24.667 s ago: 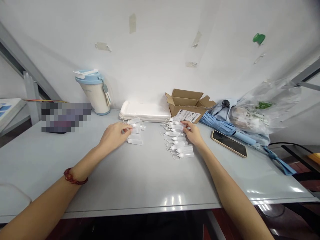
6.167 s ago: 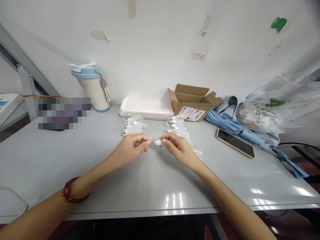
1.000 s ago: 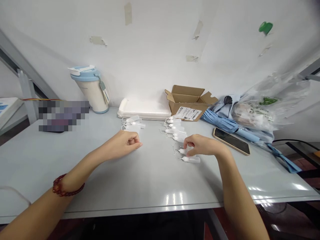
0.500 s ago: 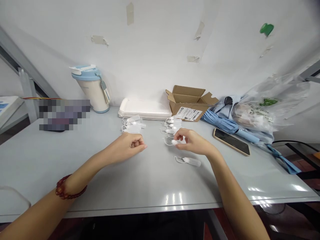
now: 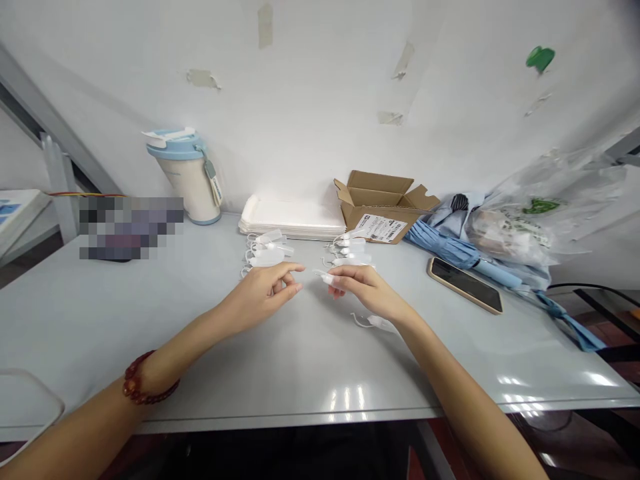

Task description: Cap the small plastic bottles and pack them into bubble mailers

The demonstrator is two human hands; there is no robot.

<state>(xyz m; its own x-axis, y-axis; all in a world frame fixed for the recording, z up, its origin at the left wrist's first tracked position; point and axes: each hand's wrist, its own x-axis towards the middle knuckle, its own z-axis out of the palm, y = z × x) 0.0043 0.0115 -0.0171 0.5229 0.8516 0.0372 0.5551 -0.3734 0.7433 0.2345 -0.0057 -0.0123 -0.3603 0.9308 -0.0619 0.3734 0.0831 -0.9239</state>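
Note:
My right hand [image 5: 366, 288] pinches a small translucent dropper bottle [image 5: 327, 279] by its body, its white tip and thin strap pointing left. The fingers cover most of the bottle. Opposite it, my left hand [image 5: 260, 293] holds nothing, with thumb and index finger apart and the other fingers curled. Just behind my left hand lies a row of similar bottles [image 5: 267, 257]. A second row of bottles [image 5: 354, 247] lies beyond my right hand. One more bottle [image 5: 381, 324] rests on the table below my right hand, partly covered by the wrist.
A stack of white trays [image 5: 295, 219] stands against the wall beside an open cardboard box [image 5: 383, 223]. At left is a cream tumbler [image 5: 190, 187]. To the right lie a phone [image 5: 465, 285], a blue umbrella [image 5: 445, 243] and a plastic bag [image 5: 520, 220].
My right hand has lifted the bottle off the table and moved it left towards my left hand. The left hand's thumb and index finger have spread apart.

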